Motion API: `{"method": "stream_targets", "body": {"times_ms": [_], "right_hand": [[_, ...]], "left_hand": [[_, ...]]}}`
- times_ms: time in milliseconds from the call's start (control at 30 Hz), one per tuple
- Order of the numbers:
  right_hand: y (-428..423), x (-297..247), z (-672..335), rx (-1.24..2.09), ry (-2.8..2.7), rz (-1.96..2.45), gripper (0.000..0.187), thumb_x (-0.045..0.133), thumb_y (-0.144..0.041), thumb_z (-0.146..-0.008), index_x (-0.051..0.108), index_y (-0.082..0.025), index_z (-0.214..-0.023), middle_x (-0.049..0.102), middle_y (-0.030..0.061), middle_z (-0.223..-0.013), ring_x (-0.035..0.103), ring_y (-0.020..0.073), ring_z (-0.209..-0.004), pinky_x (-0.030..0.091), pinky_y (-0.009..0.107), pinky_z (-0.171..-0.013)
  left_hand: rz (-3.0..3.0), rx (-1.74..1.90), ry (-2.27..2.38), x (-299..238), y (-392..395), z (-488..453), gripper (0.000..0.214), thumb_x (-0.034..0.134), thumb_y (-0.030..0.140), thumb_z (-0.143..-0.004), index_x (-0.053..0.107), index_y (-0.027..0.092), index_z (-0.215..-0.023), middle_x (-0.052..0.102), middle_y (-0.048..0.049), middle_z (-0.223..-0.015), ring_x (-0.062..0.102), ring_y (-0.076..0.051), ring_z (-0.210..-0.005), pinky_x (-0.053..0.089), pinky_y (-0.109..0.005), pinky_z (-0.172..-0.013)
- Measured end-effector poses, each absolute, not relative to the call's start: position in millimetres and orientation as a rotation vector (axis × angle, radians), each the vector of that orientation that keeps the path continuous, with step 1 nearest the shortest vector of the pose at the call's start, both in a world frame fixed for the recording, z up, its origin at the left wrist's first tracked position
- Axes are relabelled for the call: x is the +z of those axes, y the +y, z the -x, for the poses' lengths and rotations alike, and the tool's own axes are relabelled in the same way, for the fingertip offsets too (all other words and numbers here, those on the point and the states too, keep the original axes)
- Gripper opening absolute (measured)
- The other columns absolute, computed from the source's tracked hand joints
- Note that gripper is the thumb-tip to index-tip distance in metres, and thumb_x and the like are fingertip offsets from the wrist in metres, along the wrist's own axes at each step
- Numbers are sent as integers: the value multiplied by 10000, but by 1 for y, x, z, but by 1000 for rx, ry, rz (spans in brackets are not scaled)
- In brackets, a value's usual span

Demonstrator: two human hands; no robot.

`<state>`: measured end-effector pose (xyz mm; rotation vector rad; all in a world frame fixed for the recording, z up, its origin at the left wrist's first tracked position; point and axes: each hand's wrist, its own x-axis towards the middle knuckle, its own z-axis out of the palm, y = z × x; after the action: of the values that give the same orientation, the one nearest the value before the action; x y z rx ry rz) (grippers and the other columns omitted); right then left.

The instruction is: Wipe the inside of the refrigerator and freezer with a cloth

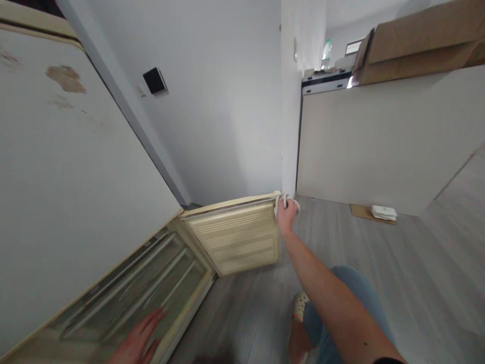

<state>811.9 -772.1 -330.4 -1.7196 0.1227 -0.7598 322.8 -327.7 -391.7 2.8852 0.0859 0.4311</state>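
An old freezer (113, 151) stands at the left, its lower compartment (151, 288) showing several wire shelves. The cream inner side of its open door (235, 235) has ridged panels and a seal around the edge. At the door's top outer corner, my right hand (286, 215) is closed on a white cloth (296, 204), pressed over the edge. Whether it is fabric or tissue is hard to make out. My left hand (138, 338) is in front of the shelves, fingers stretched out, holding nothing; I cannot tell whether it touches the freezer.
A white panel (371, 141) stands at the right with a cardboard box (424, 43) and a bottle (326, 54) above it. Folded white paper (384, 212) lies on a piece of cardboard (361, 211) on the grey floor (333, 237). A dark switch plate (154, 81) is on the wall.
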Motion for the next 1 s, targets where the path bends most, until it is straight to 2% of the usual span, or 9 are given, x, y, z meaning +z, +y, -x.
{"method": "stream_targets", "body": {"times_ms": [33, 100, 167, 233, 300, 400, 533, 800, 1000], "right_hand": [[-764, -332, -806, -771, 134, 1727, 301, 646, -523, -1005, 600, -247, -894, 658, 103, -1058, 573, 278, -1064, 471, 417, -1045], [-753, -335, -796, -773, 116, 1734, 256, 643, -484, -1023, 627, -240, -950, 645, 110, -1097, 577, 286, -1097, 467, 428, -1071], [-749, -336, -790, -766, 86, 1740, 229, 627, -454, -1040, 654, -229, -1008, 650, 115, -1116, 582, 289, -1117, 467, 433, -1084], [-749, -337, -789, -764, 60, 1743, 229, 619, -438, -1042, 675, -217, -1064, 668, 125, -1144, 586, 291, -1139, 466, 436, -1092], [-751, -339, -792, -768, 27, 1735, 253, 621, -433, -1035, 689, -207, -1124, 686, 135, -1187, 592, 294, -1171, 464, 437, -1105], [-752, -350, -800, -727, 2, 1732, 286, 627, -442, -1022, 688, -203, -1168, 707, 137, -1205, 601, 296, -1185, 468, 439, -1116], [-747, -391, -805, -611, 102, 1745, 266, 585, -429, -997, 660, -217, -1139, 712, 134, -1169, 614, 306, -1160, 475, 451, -1116], [-749, -535, -794, -341, 342, 1769, 342, 528, -377, -818, 629, -237, -1112, 732, 127, -1158, 638, 301, -1173, 474, 411, -1125], [-759, -617, -786, -135, 483, 1726, 392, 547, -429, -697, 673, -243, -1019, 750, 92, -979, 711, 333, -1037, 537, 399, -948]], "left_hand": [[-2928, 433, -32, -372, -336, -357, 504, 600, 426, -1012, 726, 413, -1500, 808, -41, -1529, 814, -330, -1348, 723, -539, -1129], [-2985, 475, -135, -323, -357, -442, 547, 535, 427, -1111, 588, 294, -1639, 667, -116, -1702, 674, -321, -1550, 588, -569, -1315], [-3009, 525, -216, -276, -383, -536, 631, 515, 454, -1140, 463, 219, -1724, 548, -178, -1792, 556, -345, -1654, 494, -587, -1388], [-3044, 547, -258, -245, -407, -617, 727, 574, 481, -1122, 400, 179, -1760, 404, -213, -1875, 391, -405, -1749, 371, -625, -1450], [-3101, 475, -168, -234, -428, -673, 833, 623, 555, -1099, 356, 166, -1785, 363, -240, -1888, 304, -481, -1772, 291, -710, -1455], [-3129, 295, -115, -243, -445, -705, 855, 628, 613, -1089, 359, 205, -1790, 463, -242, -1834, 403, -496, -1720, 321, -753, -1414], [-3108, 333, -174, -255, -448, -702, 851, 640, 614, -1076, 370, 224, -1783, 539, -231, -1774, 497, -451, -1652, 372, -712, -1394], [-3128, 297, -166, -252, -442, -705, 774, 580, 530, -1109, 351, 264, -1799, 492, -192, -1830, 482, -451, -1676, 396, -705, -1387], [-3143, 267, -170, -249, -441, -706, 704, 518, 476, -1146, 368, 255, -1798, 482, -184, -1840, 495, -443, -1678, 425, -687, -1388]]}}
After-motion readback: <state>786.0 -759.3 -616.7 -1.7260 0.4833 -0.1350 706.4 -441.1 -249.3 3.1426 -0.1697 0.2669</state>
